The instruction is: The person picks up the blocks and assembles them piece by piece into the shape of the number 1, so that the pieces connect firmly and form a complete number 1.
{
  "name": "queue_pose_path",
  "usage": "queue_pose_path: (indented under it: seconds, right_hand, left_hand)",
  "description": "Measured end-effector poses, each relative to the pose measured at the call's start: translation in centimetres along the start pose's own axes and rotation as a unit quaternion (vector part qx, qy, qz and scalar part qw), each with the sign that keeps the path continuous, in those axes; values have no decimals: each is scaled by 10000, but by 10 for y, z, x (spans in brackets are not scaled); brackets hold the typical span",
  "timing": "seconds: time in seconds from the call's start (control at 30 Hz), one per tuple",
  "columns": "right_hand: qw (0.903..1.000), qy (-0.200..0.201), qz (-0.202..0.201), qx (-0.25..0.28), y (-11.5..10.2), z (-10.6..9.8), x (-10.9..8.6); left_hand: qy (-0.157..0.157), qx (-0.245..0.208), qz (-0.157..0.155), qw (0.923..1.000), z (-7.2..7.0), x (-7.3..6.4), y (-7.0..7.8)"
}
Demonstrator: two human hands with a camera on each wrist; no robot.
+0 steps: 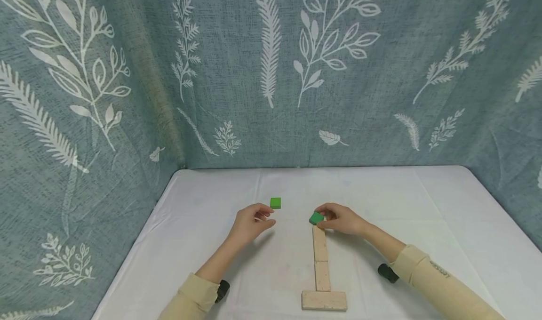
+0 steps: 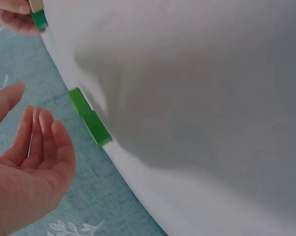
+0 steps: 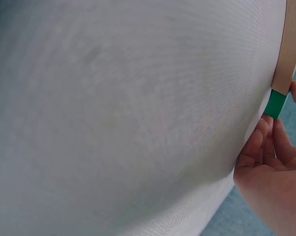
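My right hand [image 1: 345, 220] pinches a dark green block [image 1: 316, 218] between thumb and fingers, at the far end of a line of pale wooden blocks [image 1: 320, 244]. In the right wrist view the dark green block [image 3: 275, 104] meets the end of a wooden block [image 3: 289, 49]. My left hand [image 1: 251, 223] holds nothing; its fingers are loosely bent, thumb apart. Just beyond its fingertips lies a light green block [image 1: 275, 203]. From the left wrist, light green [image 2: 90, 118] shows as two offset parts beside the left hand [image 2: 37, 162].
Another wooden block [image 1: 323, 300] lies crosswise at the near end of the line. A white cloth [image 1: 203, 207] covers the table. Blue-green curtains [image 1: 296, 136] with white leaf prints stand behind and at both sides.
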State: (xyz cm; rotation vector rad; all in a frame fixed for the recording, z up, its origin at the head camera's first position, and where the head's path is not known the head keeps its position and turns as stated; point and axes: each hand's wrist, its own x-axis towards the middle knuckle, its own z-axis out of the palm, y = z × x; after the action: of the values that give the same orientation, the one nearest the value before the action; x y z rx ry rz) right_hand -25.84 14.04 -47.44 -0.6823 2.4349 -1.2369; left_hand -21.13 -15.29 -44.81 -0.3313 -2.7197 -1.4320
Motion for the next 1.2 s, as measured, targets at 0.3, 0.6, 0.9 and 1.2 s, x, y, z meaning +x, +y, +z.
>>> queue_pose_path:
  seconds: [0.3, 0.6, 0.9, 1.2]
  right_hand:
    - [10000, -4, -13, 63, 0, 0, -1]
    - [10000, -28, 1, 55, -2, -2, -2]
    - [10000, -45, -1, 81, 0, -1, -1]
    - [10000, -24, -29, 46, 0, -1, -1]
  left_hand:
    - [306, 441, -324, 9980, -7, 16, -13]
    - [240, 709, -582, 9955, -10, 23, -20]
    - [177, 882, -567, 9943, -8, 25, -27]
    - [180, 927, -566, 9939, -6, 26, -31]
